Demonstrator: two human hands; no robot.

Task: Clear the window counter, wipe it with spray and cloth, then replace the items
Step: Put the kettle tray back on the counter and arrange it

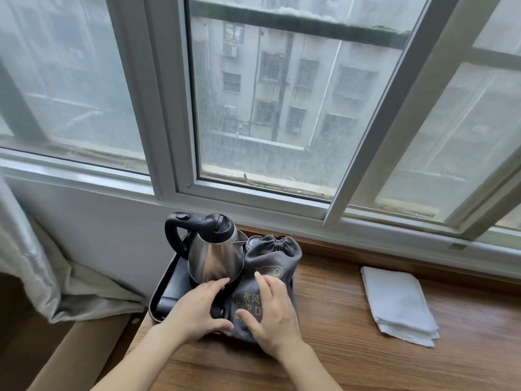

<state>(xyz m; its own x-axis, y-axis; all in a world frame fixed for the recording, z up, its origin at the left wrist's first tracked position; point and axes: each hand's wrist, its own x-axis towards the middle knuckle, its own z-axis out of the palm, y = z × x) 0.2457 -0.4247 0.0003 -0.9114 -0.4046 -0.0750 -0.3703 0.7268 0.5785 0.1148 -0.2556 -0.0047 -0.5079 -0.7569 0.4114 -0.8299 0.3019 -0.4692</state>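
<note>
Fingers of left hand: loosely spread, tips at the base of the steel kettle, thumb near the grey drawstring bag; nothing gripped. Right hand: straight and relaxed, laid flat on the bag. Kettle and bag sit together on the black tray at the left end of the wooden surface, under the window. Folded white cloth lies well apart to the right.
</note>
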